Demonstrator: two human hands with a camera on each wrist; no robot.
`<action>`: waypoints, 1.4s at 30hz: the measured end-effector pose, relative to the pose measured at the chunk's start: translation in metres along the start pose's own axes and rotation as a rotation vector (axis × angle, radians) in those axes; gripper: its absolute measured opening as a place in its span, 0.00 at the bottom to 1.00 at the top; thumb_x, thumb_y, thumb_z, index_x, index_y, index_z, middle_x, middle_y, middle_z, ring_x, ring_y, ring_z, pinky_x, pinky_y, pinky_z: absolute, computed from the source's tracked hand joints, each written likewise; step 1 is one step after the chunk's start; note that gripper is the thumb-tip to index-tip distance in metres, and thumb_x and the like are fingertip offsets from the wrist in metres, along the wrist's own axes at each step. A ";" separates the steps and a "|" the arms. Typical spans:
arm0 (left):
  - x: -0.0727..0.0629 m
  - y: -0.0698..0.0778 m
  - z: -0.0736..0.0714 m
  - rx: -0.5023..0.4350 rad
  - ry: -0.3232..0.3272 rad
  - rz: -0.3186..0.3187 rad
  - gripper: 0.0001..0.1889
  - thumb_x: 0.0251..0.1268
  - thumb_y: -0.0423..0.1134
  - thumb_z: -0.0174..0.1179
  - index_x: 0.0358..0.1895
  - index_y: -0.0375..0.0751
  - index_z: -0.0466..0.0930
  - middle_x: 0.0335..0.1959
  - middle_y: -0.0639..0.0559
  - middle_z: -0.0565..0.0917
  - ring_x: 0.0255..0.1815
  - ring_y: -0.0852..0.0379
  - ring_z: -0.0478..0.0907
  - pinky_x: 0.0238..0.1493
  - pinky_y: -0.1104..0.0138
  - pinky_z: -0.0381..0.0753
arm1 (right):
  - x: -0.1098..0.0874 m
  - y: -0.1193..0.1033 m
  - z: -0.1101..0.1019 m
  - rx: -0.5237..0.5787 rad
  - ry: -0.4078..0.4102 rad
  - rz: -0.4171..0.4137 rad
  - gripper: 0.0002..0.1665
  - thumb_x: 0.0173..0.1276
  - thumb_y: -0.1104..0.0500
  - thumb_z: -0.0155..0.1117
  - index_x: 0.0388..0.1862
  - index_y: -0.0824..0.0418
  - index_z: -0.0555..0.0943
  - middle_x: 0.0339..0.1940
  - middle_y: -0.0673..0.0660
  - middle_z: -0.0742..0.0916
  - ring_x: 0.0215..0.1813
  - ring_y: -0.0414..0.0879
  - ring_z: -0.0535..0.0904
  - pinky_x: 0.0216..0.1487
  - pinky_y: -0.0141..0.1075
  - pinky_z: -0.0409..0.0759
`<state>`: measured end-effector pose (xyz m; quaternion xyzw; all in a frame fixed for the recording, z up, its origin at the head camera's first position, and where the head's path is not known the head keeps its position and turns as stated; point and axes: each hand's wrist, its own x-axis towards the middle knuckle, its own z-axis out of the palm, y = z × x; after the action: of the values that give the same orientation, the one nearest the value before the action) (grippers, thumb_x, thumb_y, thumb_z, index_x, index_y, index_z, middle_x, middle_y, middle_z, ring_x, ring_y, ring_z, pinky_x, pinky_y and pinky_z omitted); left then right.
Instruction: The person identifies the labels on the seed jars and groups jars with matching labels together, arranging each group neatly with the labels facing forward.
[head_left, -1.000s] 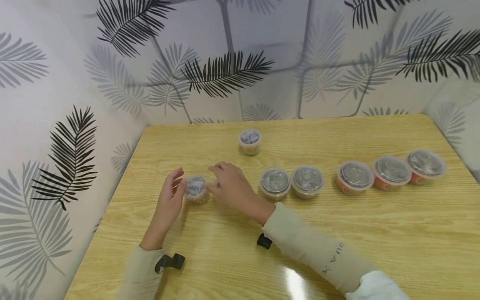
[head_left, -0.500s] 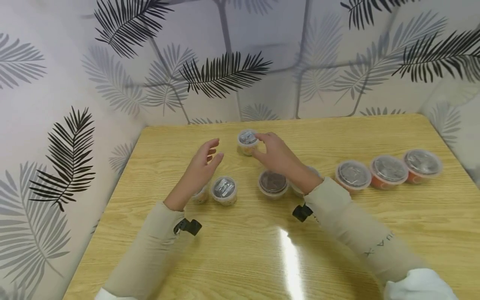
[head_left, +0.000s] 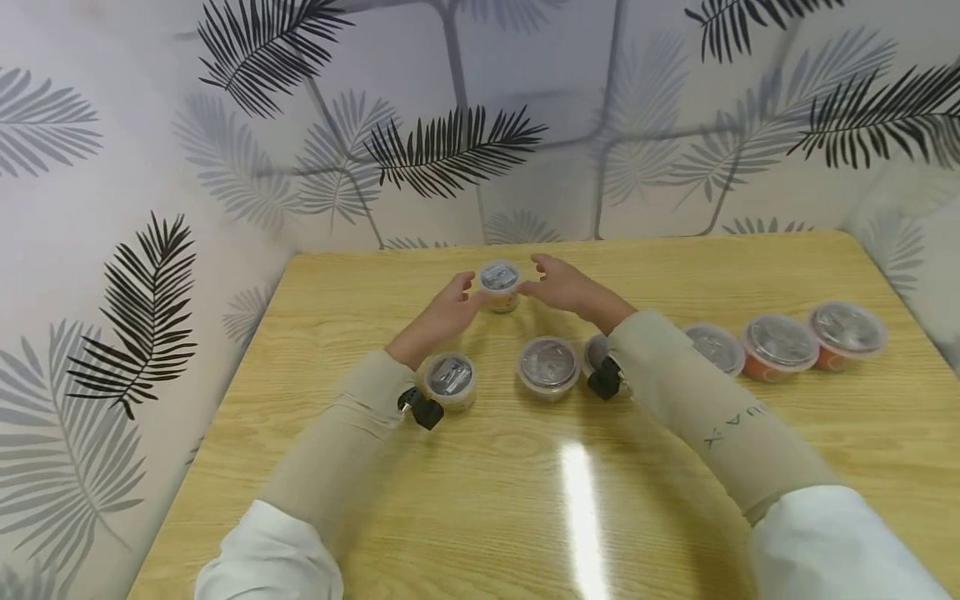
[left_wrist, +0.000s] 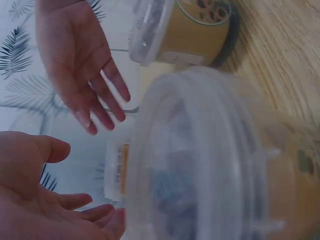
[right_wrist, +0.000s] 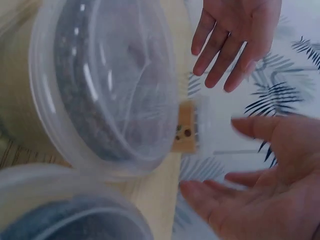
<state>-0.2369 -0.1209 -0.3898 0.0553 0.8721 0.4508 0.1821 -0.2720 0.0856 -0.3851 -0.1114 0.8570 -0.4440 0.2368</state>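
Observation:
At the back of the table stands a small lidded plastic cup (head_left: 501, 287). My left hand (head_left: 448, 310) is at its left side and my right hand (head_left: 564, 287) at its right, fingers loosely bent around it. In the left wrist view, the left hand (left_wrist: 55, 190) and right hand (left_wrist: 75, 55) have fingers apart, with the cup (left_wrist: 117, 170) beyond them. The right wrist view shows the same cup (right_wrist: 186, 127) near the right hand (right_wrist: 272, 175); neither hand visibly grips it. Another small lidded cup (head_left: 450, 381) stands beside the left forearm.
A wider lidded tub (head_left: 549, 367) stands mid-table, and a similar tub (head_left: 596, 352) is partly covered by the right sleeve. Orange-sided lidded tubs (head_left: 782, 343) line the right. Leaf-patterned fabric (head_left: 450, 150) hangs behind the wooden table (head_left: 480, 508).
Both hands have moved from the front-left cups to the back cup, the right hand arriving first. The left forearm now covers the leftmost cup. The back cup stays in place.

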 end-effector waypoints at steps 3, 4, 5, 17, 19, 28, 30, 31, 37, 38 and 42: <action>0.008 -0.002 0.007 0.002 0.007 -0.017 0.37 0.70 0.58 0.42 0.73 0.42 0.43 0.73 0.43 0.50 0.71 0.44 0.50 0.66 0.52 0.58 | 0.011 0.007 0.002 0.022 -0.033 -0.024 0.47 0.69 0.51 0.55 0.75 0.61 0.40 0.74 0.64 0.51 0.72 0.58 0.49 0.67 0.51 0.58; 0.010 -0.004 0.009 -0.002 0.011 -0.020 0.36 0.71 0.57 0.42 0.73 0.41 0.44 0.73 0.42 0.50 0.71 0.44 0.50 0.66 0.52 0.58 | 0.014 0.009 0.003 0.025 -0.043 -0.031 0.48 0.69 0.51 0.56 0.75 0.61 0.40 0.74 0.64 0.51 0.73 0.58 0.48 0.67 0.51 0.57; 0.012 -0.005 0.010 -0.006 0.012 -0.020 0.36 0.71 0.56 0.42 0.73 0.41 0.44 0.72 0.42 0.51 0.71 0.44 0.50 0.66 0.52 0.57 | 0.017 0.011 0.004 0.028 -0.048 -0.033 0.48 0.68 0.51 0.56 0.75 0.61 0.39 0.74 0.64 0.52 0.73 0.58 0.48 0.67 0.51 0.57; 0.016 -0.006 0.019 -0.026 0.060 0.086 0.32 0.72 0.52 0.44 0.71 0.38 0.50 0.70 0.42 0.58 0.69 0.45 0.55 0.65 0.52 0.60 | 0.024 0.015 0.015 0.090 -0.055 -0.135 0.35 0.71 0.61 0.52 0.71 0.69 0.52 0.59 0.69 0.74 0.61 0.58 0.70 0.60 0.51 0.68; 0.013 -0.004 0.017 -0.019 0.097 0.119 0.32 0.73 0.51 0.44 0.71 0.37 0.50 0.69 0.42 0.58 0.68 0.45 0.57 0.64 0.54 0.62 | 0.022 0.012 0.015 0.063 -0.022 -0.153 0.35 0.72 0.58 0.52 0.71 0.69 0.52 0.58 0.68 0.75 0.60 0.58 0.70 0.59 0.50 0.69; -0.008 0.006 0.003 -0.099 0.232 0.275 0.31 0.74 0.47 0.43 0.71 0.34 0.49 0.66 0.41 0.61 0.62 0.47 0.66 0.56 0.59 0.73 | 0.003 -0.015 0.015 -0.039 0.157 -0.249 0.41 0.69 0.46 0.55 0.72 0.65 0.55 0.54 0.62 0.78 0.60 0.53 0.71 0.56 0.45 0.72; -0.015 0.009 0.001 -0.123 0.255 0.284 0.31 0.74 0.49 0.43 0.71 0.35 0.50 0.66 0.42 0.61 0.61 0.49 0.67 0.56 0.60 0.72 | 0.000 -0.020 0.017 -0.029 0.189 -0.289 0.40 0.67 0.46 0.58 0.71 0.65 0.59 0.49 0.60 0.80 0.56 0.52 0.74 0.53 0.44 0.75; -0.019 0.010 -0.001 -0.137 0.263 0.289 0.31 0.74 0.49 0.43 0.71 0.35 0.50 0.66 0.42 0.61 0.61 0.49 0.67 0.57 0.61 0.72 | -0.002 -0.023 0.019 -0.023 0.204 -0.308 0.39 0.67 0.47 0.59 0.70 0.65 0.61 0.46 0.60 0.80 0.54 0.51 0.75 0.51 0.43 0.76; -0.039 0.011 -0.008 -0.180 0.295 0.299 0.30 0.73 0.49 0.44 0.71 0.37 0.52 0.66 0.44 0.61 0.60 0.50 0.67 0.58 0.62 0.71 | -0.010 -0.033 0.031 0.049 0.259 -0.395 0.35 0.63 0.48 0.64 0.63 0.65 0.68 0.42 0.57 0.80 0.47 0.48 0.77 0.44 0.39 0.79; -0.043 0.011 -0.009 -0.175 0.300 0.297 0.30 0.73 0.49 0.44 0.71 0.37 0.52 0.66 0.45 0.61 0.60 0.51 0.67 0.58 0.62 0.71 | -0.011 -0.035 0.033 0.058 0.263 -0.411 0.35 0.63 0.48 0.64 0.62 0.65 0.69 0.43 0.57 0.80 0.47 0.48 0.77 0.44 0.39 0.79; -0.057 0.009 -0.015 -0.164 0.318 0.299 0.30 0.73 0.51 0.44 0.71 0.39 0.52 0.67 0.46 0.61 0.60 0.52 0.66 0.58 0.61 0.70 | -0.017 -0.043 0.045 0.119 0.243 -0.441 0.35 0.62 0.49 0.65 0.61 0.66 0.66 0.50 0.57 0.77 0.50 0.48 0.75 0.46 0.37 0.79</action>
<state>-0.1903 -0.1417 -0.3590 0.0969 0.8324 0.5452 -0.0226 -0.2356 0.0361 -0.3670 -0.2273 0.8066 -0.5446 0.0354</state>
